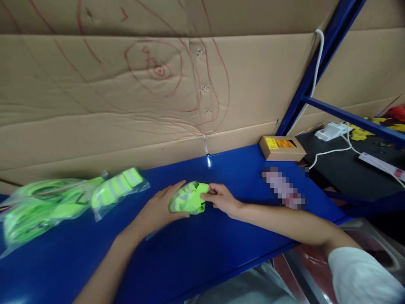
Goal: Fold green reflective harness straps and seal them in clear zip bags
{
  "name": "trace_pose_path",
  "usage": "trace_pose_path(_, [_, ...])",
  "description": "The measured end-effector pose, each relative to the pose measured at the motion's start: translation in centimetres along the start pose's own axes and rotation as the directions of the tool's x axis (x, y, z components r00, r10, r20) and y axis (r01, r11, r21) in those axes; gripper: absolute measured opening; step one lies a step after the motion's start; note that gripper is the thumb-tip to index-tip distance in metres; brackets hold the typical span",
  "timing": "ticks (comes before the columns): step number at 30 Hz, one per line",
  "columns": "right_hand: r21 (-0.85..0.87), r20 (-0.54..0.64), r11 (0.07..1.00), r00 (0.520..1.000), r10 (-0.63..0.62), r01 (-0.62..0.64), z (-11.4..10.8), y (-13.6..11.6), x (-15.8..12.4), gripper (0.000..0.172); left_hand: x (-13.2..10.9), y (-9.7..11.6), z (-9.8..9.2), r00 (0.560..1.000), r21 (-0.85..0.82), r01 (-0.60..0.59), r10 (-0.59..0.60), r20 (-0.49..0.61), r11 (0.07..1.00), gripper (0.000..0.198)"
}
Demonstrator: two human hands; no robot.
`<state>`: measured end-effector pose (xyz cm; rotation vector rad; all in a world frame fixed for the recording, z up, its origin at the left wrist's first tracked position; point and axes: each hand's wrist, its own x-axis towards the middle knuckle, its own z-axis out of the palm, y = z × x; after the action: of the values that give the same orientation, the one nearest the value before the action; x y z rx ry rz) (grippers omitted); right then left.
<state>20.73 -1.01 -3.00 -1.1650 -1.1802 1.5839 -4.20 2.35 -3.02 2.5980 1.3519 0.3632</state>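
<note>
A neon-green reflective strap bundle (189, 198), folded with grey bands and apparently partly in clear plastic, is between my hands just above or on the blue table (202, 249). My left hand (160, 207) curves round its left side, fingers on top and thumb below. At its right end, my right hand (224, 200) pinches the bright green edge between thumb and fingers. Left of my hands lies a clear bag of folded green reflective strap (117, 188). Beside that is a larger plastic bag with coiled green straps (47, 207).
A cardboard box (281, 148) with an orange window stands at the back right. In front of it lies a blurred-out pinkish item (282, 188). Cardboard sheeting (95, 93) with red drawn lines backs the table. A blue frame post (319, 71) and white cable rise at right.
</note>
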Motion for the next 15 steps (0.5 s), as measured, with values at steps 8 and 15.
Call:
trace_pose_path(8, [0.103, -0.084, 0.995, 0.996, 0.016, -0.007, -0.7, -0.2, 0.5, 0.043, -1.6, -2.3, -2.2, 0.995, 0.107, 0.103, -0.102, -0.023, 0.989, 0.083])
trace_pose_path(15, [0.261, -0.243, 0.957, 0.968, -0.063, 0.128, -2.4, 0.5, 2.3, 0.048, -3.5, -7.7, -7.5, 0.816, 0.077, 0.471, -0.401, -0.417, 0.879, 0.069])
